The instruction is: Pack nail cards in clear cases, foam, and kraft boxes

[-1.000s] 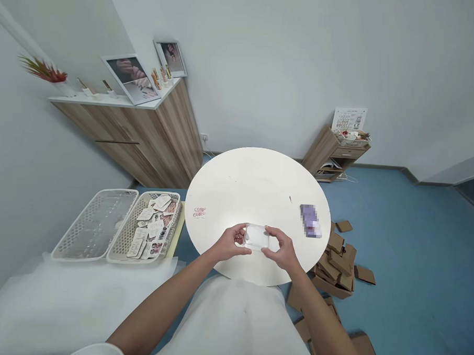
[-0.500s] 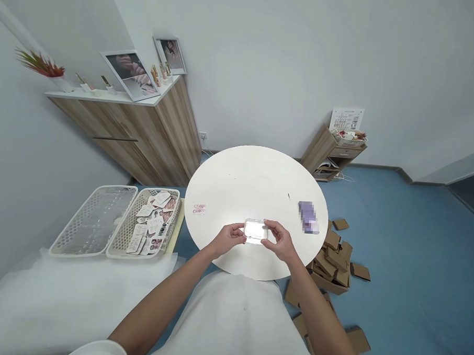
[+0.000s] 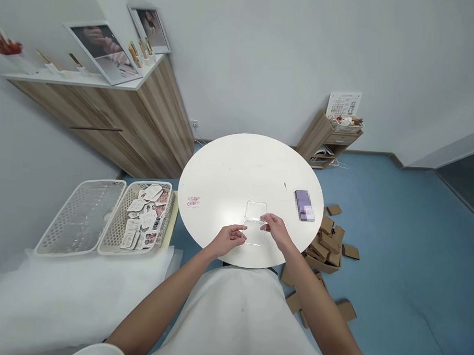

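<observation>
A clear plastic case [image 3: 254, 232] is unfolded over the near part of the round white table [image 3: 228, 187], its lid tilted away from me. My left hand [image 3: 229, 239] pinches the case's left edge. At the hinge on the right side, my right hand [image 3: 274, 229] grips it between thumb and fingers. A small card with pink pieces [image 3: 193, 201] lies at the table's left. On the right is a purple item [image 3: 304, 205], blurred by pixelation. A tiny dark object [image 3: 285, 186] rests near it.
Left of the table stand a white basket of cards [image 3: 111, 235] and a second basket with clear items [image 3: 45, 242]. Brown cardboard boxes [image 3: 324, 244] lie on the floor at right. Beyond are a wooden cabinet [image 3: 106, 119] and a small shelf [image 3: 313, 136].
The clear case has gone from closed to open, its lid now swung away from me. My right hand has moved slightly up along its side. The whole view has shifted a little.
</observation>
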A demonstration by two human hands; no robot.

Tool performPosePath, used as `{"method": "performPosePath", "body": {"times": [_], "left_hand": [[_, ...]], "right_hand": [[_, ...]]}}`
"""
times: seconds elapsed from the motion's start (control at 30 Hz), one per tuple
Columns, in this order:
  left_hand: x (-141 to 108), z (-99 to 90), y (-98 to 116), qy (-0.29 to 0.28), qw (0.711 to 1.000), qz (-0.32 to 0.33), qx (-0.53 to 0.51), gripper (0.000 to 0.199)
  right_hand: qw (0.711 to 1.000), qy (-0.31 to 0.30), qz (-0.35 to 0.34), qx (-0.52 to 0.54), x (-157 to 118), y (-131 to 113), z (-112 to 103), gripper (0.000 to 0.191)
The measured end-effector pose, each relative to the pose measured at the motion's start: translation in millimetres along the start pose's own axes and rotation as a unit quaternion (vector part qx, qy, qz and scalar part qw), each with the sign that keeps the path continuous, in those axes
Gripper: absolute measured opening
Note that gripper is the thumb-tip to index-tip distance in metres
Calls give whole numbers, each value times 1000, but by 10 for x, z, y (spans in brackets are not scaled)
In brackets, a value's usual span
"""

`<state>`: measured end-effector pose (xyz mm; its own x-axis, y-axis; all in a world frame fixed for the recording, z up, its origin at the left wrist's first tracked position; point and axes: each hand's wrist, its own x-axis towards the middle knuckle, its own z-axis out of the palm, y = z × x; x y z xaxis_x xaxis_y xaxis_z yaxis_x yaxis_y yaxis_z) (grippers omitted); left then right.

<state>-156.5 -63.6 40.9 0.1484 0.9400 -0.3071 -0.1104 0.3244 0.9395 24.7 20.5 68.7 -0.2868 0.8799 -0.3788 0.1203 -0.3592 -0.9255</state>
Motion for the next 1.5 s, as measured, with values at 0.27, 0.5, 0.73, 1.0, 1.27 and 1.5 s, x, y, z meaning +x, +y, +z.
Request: {"method": "performPosePath", "body": {"times": [0.27, 0.5, 0.73, 1.0, 1.27, 1.5], "left_hand": [[108, 79, -98, 45, 999, -5, -7, 48], [256, 189, -338, 101, 993, -56, 19, 51], [414, 266, -633, 135, 985, -66, 86, 42], [534, 431, -754, 192, 956, -99, 198, 35], [529, 542, -820, 243, 927, -128, 256, 39], [547, 640, -863, 257, 926, -139, 239, 38]], "right_hand": [[999, 19, 36, 2, 42, 230, -99, 39], [997, 41, 20, -69, -183, 522, -153, 40], [994, 17, 48, -92, -82, 678, -247, 42], [985, -17, 82, -152, 106, 834, -311, 49], [981, -24, 90, -169, 119, 977, -441, 53], [982, -49, 82, -163, 142, 982, -458, 44]]}}
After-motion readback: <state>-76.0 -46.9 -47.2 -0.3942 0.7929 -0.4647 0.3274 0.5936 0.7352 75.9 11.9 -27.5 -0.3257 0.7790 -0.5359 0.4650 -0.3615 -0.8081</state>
